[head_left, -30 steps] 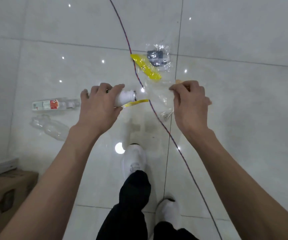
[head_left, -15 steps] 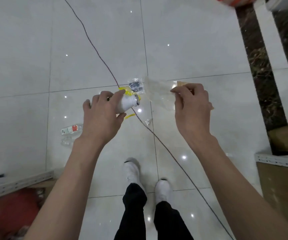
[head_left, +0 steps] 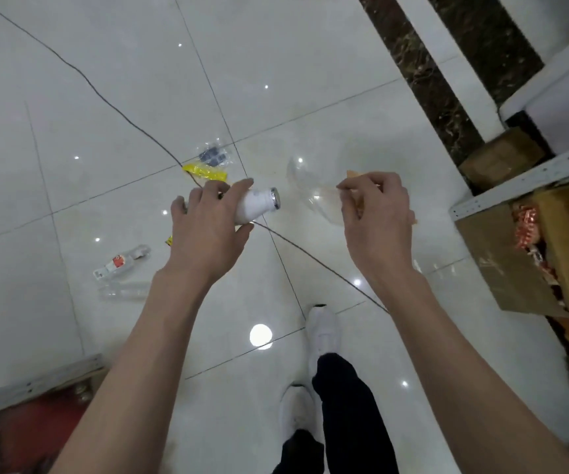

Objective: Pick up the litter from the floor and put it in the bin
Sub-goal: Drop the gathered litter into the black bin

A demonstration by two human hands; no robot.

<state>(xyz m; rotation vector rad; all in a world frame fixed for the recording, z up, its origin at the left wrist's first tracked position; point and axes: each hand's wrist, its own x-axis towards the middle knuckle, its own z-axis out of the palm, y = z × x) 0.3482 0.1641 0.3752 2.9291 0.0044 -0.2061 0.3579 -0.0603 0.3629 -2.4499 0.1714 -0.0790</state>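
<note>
Litter partly in hand, partly on the white tiled floor [head_left: 310, 63]. Left hand [head_left: 208, 237] wrapped round a small white bottle [head_left: 257, 208], held sideways, mouth toward the right hand [head_left: 375, 217]. Right hand pinching a clear plastic wrapper [head_left: 310, 189] and a tan scrap [head_left: 353, 174]. Beyond the hands, on the floor: yellow wrapper [head_left: 204, 172] touching a clear packet [head_left: 212, 155], by a thin cable [head_left: 122, 112]. Further left, a labelled clear bottle [head_left: 120, 263] beside a bare one [head_left: 124, 288].
</note>
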